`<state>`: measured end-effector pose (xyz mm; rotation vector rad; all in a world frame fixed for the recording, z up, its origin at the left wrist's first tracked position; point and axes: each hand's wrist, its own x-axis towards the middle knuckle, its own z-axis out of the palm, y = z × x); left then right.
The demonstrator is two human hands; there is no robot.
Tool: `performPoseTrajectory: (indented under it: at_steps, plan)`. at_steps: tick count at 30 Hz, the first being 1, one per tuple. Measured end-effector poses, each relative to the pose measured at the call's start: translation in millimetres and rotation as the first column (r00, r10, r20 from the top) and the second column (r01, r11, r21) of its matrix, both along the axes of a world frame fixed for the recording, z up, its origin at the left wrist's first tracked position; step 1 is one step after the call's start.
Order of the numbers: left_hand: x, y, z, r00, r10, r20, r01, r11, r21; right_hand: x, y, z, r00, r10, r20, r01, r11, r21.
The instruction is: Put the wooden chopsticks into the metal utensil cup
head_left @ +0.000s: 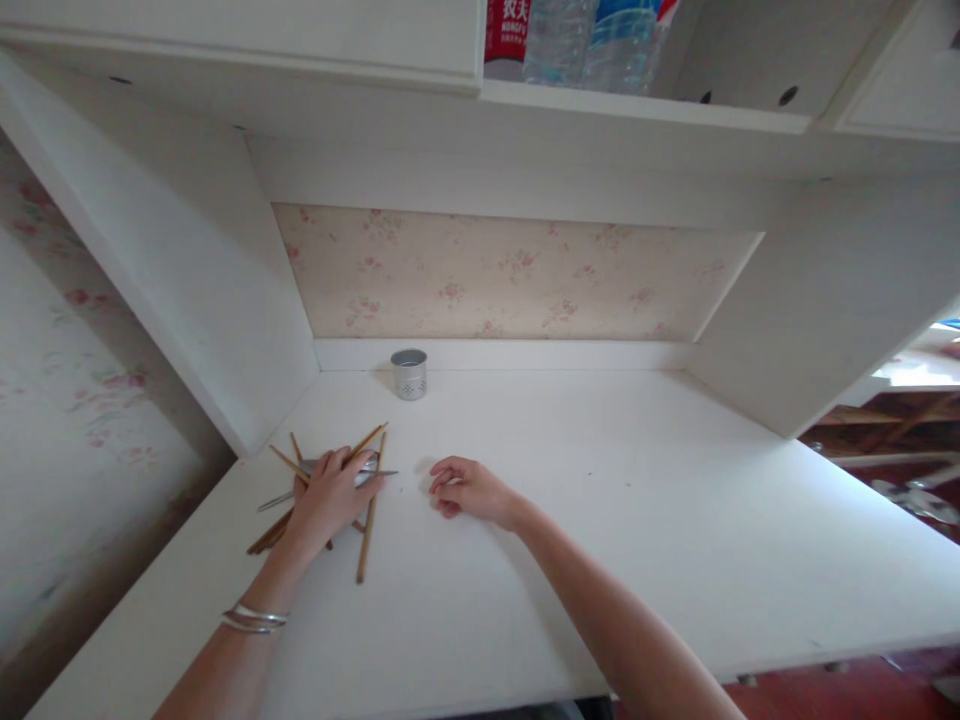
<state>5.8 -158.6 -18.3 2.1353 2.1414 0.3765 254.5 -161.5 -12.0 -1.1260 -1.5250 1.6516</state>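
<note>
On the left of the white desk, my left hand (330, 495) lies over a loose pile of chopsticks and metal utensils. Its thumb and fingers close around a shiny metal spoon (367, 466), partly covered by the hand. One wooden chopstick (367, 545) points toward me beside the thumb, and several more stick out at angles from under the palm. A thin metal handle (275, 501) shows left of the hand. My right hand (469, 488) rests near the desk to the right of the pile, fingers loosely curled and apart, holding nothing.
Behind the pile, a silver metal cup (409, 376) with small holes stands upright on the white desk (600, 560). White side panels rise left and right. A low overhead shelf (645, 108) holds plastic bottles (619, 45).
</note>
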Motion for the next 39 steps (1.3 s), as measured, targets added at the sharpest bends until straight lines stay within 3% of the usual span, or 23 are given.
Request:
performPoseTrajectory:
  at_steps: [2,4,5,11,17,23,30,33,39]
  plan:
    - [0,-1,1.3,1.000,0.009,-0.011,-0.008,1.000,0.027,-11,21,10.3,0.978,0.021,0.210,-0.049,0.990,0.132]
    - [1,-5,3.1,1.000,0.016,-0.017,-0.016,0.999,0.041,-26,48,22.8,0.886,-0.024,0.463,-0.124,0.950,0.287]
    - [1,-7,3.9,1.000,0.017,-0.015,-0.016,0.999,0.041,-34,62,29.4,0.860,-0.050,0.508,-0.131,0.940,0.315]
    - [0,-12,3.5,1.000,-0.007,-0.017,0.008,0.998,0.063,-79,134,58.1,0.717,-0.257,0.648,-0.090,0.888,0.451]
    - [-8,-12,0.5,0.998,-0.045,-0.039,0.049,0.992,0.112,-94,159,62.9,0.597,-0.363,0.715,-0.095,0.854,0.512]
    - [-14,-15,0.0,0.995,-0.085,-0.048,0.090,0.989,0.115,-77,141,70.0,0.556,-0.473,0.684,-0.089,0.784,0.615]
    - [-13,-19,3.9,0.992,-0.123,0.016,0.120,0.984,0.128,-33,79,81.5,0.642,-0.505,0.577,-0.091,0.698,0.711]
    - [-10,-20,6.3,0.990,-0.137,0.041,0.131,0.984,0.124,-12,49,77.6,0.701,-0.497,0.511,-0.050,0.680,0.732]
    - [-3,-18,8.9,0.989,-0.142,0.045,0.136,0.983,0.120,22,-3,60.8,0.716,-0.515,0.470,-0.018,0.660,0.751]
